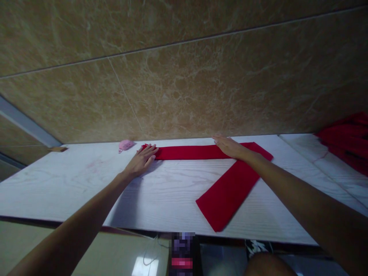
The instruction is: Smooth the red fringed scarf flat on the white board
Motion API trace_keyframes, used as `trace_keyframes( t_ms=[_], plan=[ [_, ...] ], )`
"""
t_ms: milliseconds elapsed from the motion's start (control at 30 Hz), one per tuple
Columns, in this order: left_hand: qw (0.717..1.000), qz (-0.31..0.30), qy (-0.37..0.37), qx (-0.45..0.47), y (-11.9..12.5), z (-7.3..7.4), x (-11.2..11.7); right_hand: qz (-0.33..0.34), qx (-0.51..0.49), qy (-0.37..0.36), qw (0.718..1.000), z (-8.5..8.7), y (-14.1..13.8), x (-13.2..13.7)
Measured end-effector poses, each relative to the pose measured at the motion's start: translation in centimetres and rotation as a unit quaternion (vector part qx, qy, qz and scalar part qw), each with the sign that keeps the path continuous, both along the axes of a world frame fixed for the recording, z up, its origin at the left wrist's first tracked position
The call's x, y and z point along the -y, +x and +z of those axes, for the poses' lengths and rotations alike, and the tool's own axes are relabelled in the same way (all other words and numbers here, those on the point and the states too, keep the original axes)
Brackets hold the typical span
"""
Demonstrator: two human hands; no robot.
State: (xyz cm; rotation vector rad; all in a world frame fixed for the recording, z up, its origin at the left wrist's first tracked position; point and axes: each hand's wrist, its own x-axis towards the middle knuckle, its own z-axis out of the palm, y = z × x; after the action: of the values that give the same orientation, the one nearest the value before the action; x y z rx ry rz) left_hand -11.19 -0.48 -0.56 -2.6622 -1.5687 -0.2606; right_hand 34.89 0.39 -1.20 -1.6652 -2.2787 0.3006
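A long red strip of folded cloth lies flat along the back of the white wood-grained table, close to the wall. At the right it turns at an angle, and a wider red end slants toward the front edge. My left hand rests flat over the strip's left end, its fingers stretched out. Farther right, my right hand lies across the strip near the bend, fingers extended and palm down. Part of the cloth is hidden under each hand.
A small pink object sits by the wall, left of my left hand. Piled red cloth lies at the far right. A brown block is at the back left corner. The tiled wall bounds the table's back.
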Motion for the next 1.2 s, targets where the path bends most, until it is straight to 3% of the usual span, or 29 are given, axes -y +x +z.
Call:
trace_keyframes(
  t_ms=[67,167,267,367,533,1200],
  plan=[
    [0.998,0.019,0.049,0.033,1.9,0.7,-0.1,-0.014,0.011,0.008,1.0,0.1,-0.7,-0.4],
    [0.996,0.02,0.067,0.06,7.3,1.6,-0.6,-0.018,0.054,0.007,0.998,-0.1,-2.5,0.0],
    [1.0,-0.015,-0.02,0.018,13.6,1.2,-1.0,-0.006,0.103,-0.007,0.995,-0.8,-4.0,0.9],
    [0.997,-0.02,-0.075,-0.01,17.2,-0.2,-0.9,-0.01,0.125,0.0,0.992,-1.6,-4.4,1.5],
    [0.996,-0.024,-0.083,-0.008,17.1,-1.4,-1.3,-0.004,0.123,-0.005,0.992,-2.0,-4.0,1.2],
    [0.992,-0.011,-0.122,-0.015,15.7,-0.6,-1.5,0.003,0.122,-0.001,0.993,-2.7,-3.3,0.4]
  ],
)
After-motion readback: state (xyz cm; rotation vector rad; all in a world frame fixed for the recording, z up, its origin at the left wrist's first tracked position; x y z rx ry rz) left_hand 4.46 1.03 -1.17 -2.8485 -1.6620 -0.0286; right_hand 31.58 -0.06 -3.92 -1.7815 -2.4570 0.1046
